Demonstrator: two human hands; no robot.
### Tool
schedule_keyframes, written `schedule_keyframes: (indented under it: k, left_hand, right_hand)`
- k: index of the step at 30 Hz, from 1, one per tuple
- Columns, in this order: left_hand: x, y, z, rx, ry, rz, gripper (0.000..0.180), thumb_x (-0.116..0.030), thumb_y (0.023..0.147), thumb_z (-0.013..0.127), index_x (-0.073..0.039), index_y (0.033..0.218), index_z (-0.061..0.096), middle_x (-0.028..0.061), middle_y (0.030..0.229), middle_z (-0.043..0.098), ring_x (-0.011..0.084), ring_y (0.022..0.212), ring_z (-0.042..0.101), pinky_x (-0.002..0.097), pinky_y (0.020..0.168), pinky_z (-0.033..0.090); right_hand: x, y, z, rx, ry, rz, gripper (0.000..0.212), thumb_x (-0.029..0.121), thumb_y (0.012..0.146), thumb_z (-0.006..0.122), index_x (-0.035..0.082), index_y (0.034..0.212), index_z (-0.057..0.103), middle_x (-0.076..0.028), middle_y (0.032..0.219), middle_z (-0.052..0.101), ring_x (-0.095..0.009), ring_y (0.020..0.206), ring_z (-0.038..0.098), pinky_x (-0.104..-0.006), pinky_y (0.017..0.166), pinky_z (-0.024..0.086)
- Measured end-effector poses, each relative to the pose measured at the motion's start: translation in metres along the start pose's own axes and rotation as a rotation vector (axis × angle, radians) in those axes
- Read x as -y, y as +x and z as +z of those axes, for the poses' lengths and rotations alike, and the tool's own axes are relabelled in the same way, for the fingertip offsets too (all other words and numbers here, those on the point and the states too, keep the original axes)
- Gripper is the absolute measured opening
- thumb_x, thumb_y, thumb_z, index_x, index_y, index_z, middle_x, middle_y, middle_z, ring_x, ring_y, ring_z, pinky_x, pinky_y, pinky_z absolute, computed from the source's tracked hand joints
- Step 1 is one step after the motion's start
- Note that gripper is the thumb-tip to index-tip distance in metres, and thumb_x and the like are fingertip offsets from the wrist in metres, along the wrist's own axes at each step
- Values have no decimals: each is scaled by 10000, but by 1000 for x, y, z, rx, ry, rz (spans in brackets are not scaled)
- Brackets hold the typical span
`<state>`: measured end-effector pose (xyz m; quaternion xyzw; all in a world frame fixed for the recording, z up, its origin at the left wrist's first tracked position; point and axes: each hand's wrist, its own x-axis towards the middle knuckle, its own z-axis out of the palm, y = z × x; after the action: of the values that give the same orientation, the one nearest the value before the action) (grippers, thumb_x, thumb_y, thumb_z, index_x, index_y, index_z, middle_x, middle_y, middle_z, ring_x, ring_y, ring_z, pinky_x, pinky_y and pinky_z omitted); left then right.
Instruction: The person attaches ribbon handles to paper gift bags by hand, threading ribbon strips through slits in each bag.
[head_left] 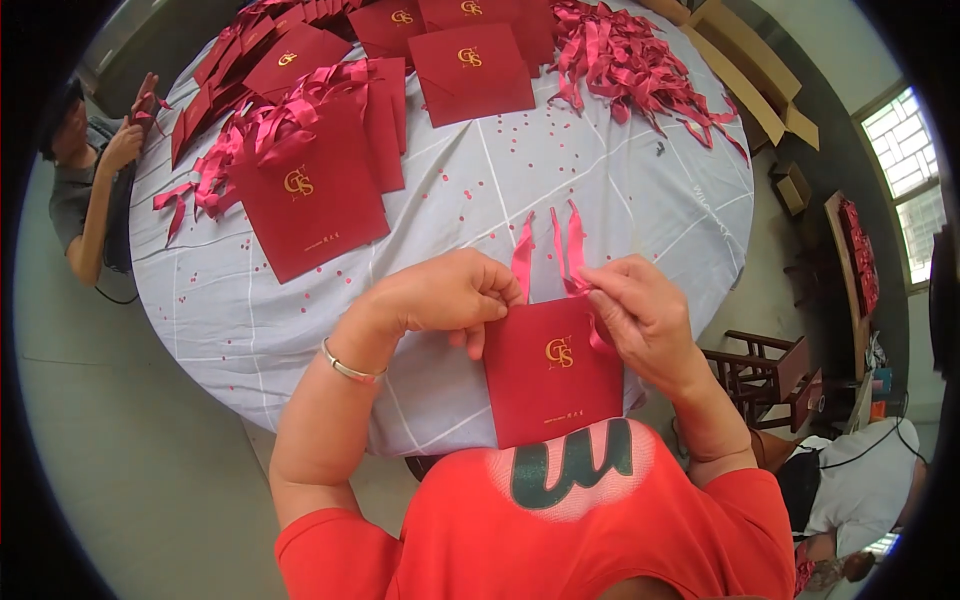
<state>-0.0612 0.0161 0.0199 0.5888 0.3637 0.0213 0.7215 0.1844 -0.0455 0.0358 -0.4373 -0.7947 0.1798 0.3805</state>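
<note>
A flat red paper gift bag (552, 410) with a gold emblem lies at the table's near edge, its bottom against my shirt. My left hand (445, 295) is closed in a pinch at the bag's top left corner, beside a pink ribbon strand (522, 258). At the top right, my right hand (645, 315) pinches the pink ribbon handle (574, 245) between thumb and forefinger. Loose ribbon ends point away from me over the cloth, and one loop hangs below my right fingers. The fingertips of my left hand are partly hidden.
Stacked red bags with ribbons (310, 190) cover the far left of the round table (420, 240). A heap of pink ribbons (630, 65) lies far right, near an opened cardboard box (750, 70). Small red dots dot the cloth. A person (90, 190) works at the left; wooden stools (765, 370) stand right.
</note>
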Motion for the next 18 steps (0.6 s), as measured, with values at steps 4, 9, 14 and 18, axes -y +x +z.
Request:
schedule_keyframes:
  k: [4,9,14,18]
  left_hand:
    - [0,0,1,-8,23,-3,192,-19,930,483,19,1077,601,46,836,645,129,590,667,237,497,479]
    - [4,2,1,6,0,-10,179,-27,921,469,15,1050,586,60,845,639,155,617,692,255,515,496]
    - [5,3,1,10,-58,-30,139,-18,931,459,6,996,579,72,830,637,177,625,704,257,515,506]
    - [3,4,2,3,-58,-44,143,-15,930,457,7,998,581,75,829,641,180,622,704,258,515,508]
  right_hand:
    - [4,-1,7,55,-30,-97,191,-8,801,716,12,990,702,-119,806,634,-247,624,616,-334,553,493]
    - [3,-1,19,50,72,-125,164,-24,778,713,18,935,691,-111,747,634,-242,613,624,-329,539,493]
    - [5,0,24,85,71,-111,133,-33,762,711,24,876,672,-99,719,635,-227,621,640,-322,520,491]
    - [6,0,27,102,121,-50,138,-18,747,716,27,867,665,-93,713,635,-243,627,642,-327,543,500]
